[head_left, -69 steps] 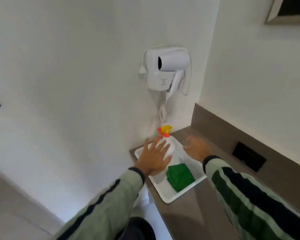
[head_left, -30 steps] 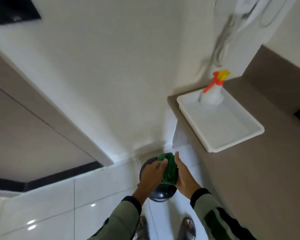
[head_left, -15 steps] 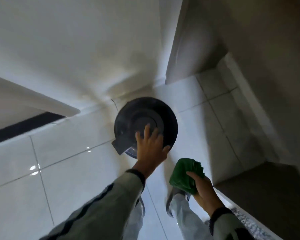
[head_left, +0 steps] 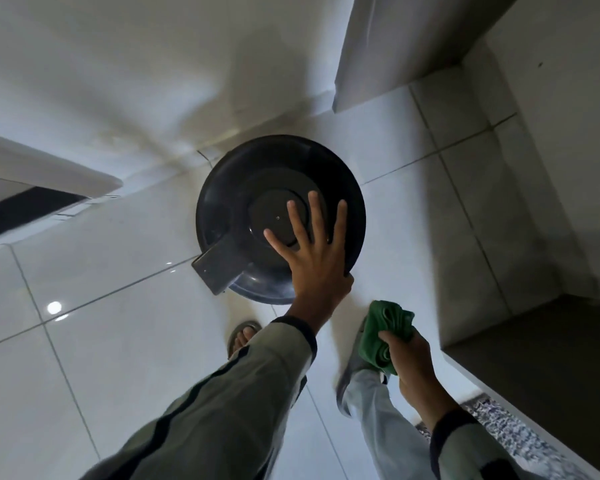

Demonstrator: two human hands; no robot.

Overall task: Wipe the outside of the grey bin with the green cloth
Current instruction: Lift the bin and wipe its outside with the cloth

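Note:
The grey bin [head_left: 243, 202] stands on the white tiled floor near the wall, seen from straight above, its round dark lid on top and a pedal sticking out at the lower left. My left hand [head_left: 312, 251] lies flat on the lid's near right side, fingers spread, thumb over the rim. My right hand [head_left: 409, 362] is lower right of the bin, apart from it, clutching the bunched green cloth [head_left: 383, 332].
A white wall runs behind the bin. A brown counter [head_left: 541, 344] overhangs on the right, with a white support panel [head_left: 371, 53] above the bin's far right. My feet [head_left: 243, 336] stand on the tiles just below the bin.
The view has come closer to the bin. My left hand has spread wider on the lid. The right hand with the cloth has stayed at the lower right.

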